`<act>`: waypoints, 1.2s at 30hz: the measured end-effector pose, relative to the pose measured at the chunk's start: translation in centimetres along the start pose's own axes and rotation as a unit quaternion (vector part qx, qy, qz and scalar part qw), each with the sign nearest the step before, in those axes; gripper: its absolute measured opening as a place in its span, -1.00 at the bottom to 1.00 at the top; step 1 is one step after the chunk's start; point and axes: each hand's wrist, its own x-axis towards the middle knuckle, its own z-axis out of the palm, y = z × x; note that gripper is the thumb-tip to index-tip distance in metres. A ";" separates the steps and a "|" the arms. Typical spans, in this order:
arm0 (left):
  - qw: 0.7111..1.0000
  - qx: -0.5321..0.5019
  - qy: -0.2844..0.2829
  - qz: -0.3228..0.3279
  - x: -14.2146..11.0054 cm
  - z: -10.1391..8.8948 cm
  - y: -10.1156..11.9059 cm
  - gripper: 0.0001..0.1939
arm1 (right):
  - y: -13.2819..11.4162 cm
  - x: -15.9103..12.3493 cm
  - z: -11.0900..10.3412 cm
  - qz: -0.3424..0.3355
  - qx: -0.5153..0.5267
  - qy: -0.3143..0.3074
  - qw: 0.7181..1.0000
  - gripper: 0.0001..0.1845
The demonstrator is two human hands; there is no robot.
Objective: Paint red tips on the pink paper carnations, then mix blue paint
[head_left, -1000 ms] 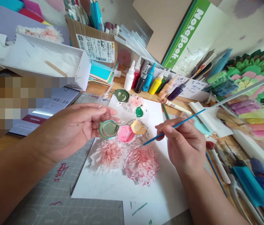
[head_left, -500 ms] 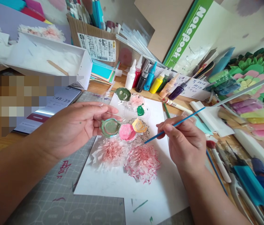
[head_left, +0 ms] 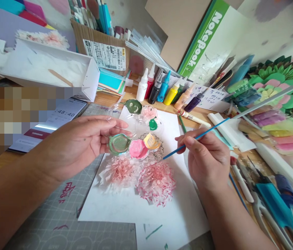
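My left hand (head_left: 91, 139) grips the left edge of a clear plastic paint palette (head_left: 138, 154), holding it above white paper (head_left: 110, 208). Its round wells carry dark green, bright green, pink, yellow and pale pink paint. Between the fingers and thumb of my right hand (head_left: 203, 156) is a thin blue paintbrush (head_left: 195, 139), its tip slanting down to the left, close to the top of a ruffled flower with dark pink edges (head_left: 156, 184). Whether the bristles touch the petals I cannot tell. Beside it lies a paler ruffled flower (head_left: 120, 172), its edges white and its centre pink.
A row of paint bottles (head_left: 172, 92) stands behind the paper. Left are a phone (head_left: 55, 121) and a white box (head_left: 58, 66). On the right lie scissors (head_left: 260, 208), a makeup-style brush (head_left: 242, 180) and a blue glue gun (head_left: 292, 205). A grey cutting mat (head_left: 42, 215) lies underneath.
The brush tip has moved slightly right, away from the palette's edge. The whole view has shifted a little, with most things sitting slightly further left. Both hands keep their holds.
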 end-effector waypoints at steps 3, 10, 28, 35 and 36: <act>1.000 -0.001 0.009 -0.001 0.0 0.1 0.1 -0.81 | 0.0 0.0 0.0 -0.006 -0.019 -0.005 1.000 -0.86; 0.999 0.004 0.032 -0.021 -0.4 0.2 0.4 -0.76 | 0.0 0.2 -0.2 -0.007 -0.014 0.004 1.000 -0.86; 0.998 -0.006 0.057 -0.039 -0.5 0.6 0.6 -0.83 | -0.1 0.2 -0.2 0.012 0.000 -0.005 1.000 -0.86; 0.997 -0.009 0.061 -0.043 -0.3 0.0 0.5 -0.81 | -0.4 0.2 -0.4 0.022 0.020 -0.002 1.000 -0.87; 0.997 -0.011 0.064 -0.043 -0.3 0.0 0.4 -0.82 | -0.4 0.2 -0.3 0.022 0.021 -0.007 1.000 -0.87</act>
